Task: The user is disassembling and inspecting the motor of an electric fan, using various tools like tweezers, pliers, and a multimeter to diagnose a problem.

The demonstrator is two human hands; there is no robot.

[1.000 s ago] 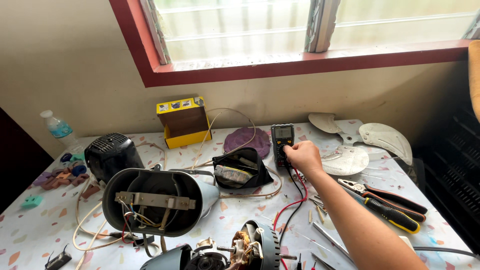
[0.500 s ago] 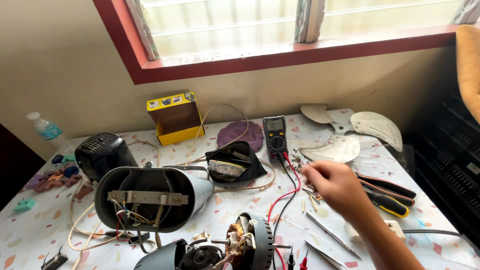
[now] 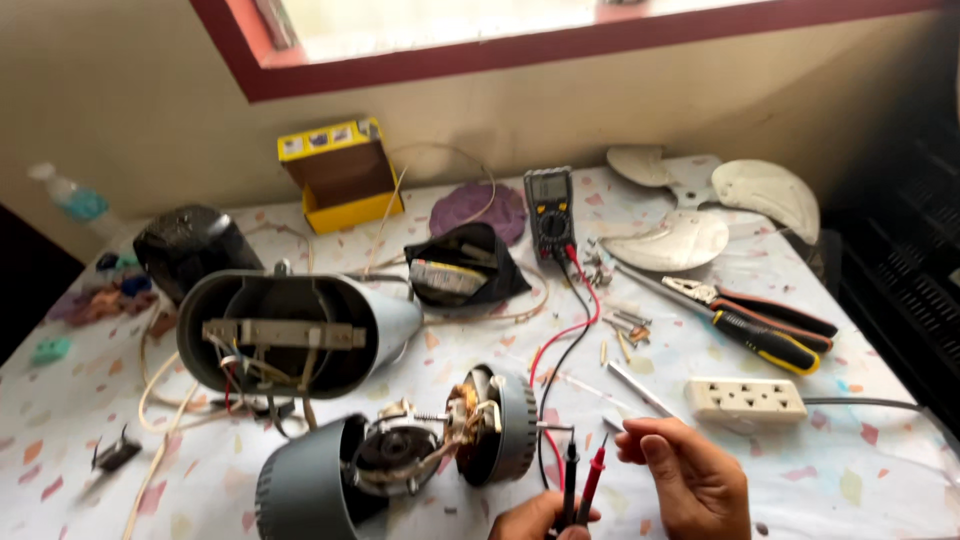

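My left hand (image 3: 535,520) shows at the bottom edge, gripping a black probe (image 3: 570,478) and a red probe (image 3: 596,470), tips pointing up. Their red and black leads (image 3: 560,340) run across the table to a dark multimeter (image 3: 548,205) at the back. My right hand (image 3: 690,480) rests just right of the red probe, fingers curled, with nothing visible in it. Just left of the probes lies an opened grey fan motor (image 3: 440,440) with copper windings exposed.
A larger grey housing (image 3: 290,330) with loose wires lies at the left. Fan blades (image 3: 700,215), pliers (image 3: 760,325), a white power strip (image 3: 745,398), loose screws (image 3: 620,330), a black pouch (image 3: 460,270) and a yellow box (image 3: 340,175) lie around on the patterned tablecloth.
My right hand left the multimeter, passed over the tools and came back to the near edge. My left hand has come into view holding both probes. The view tilted down.
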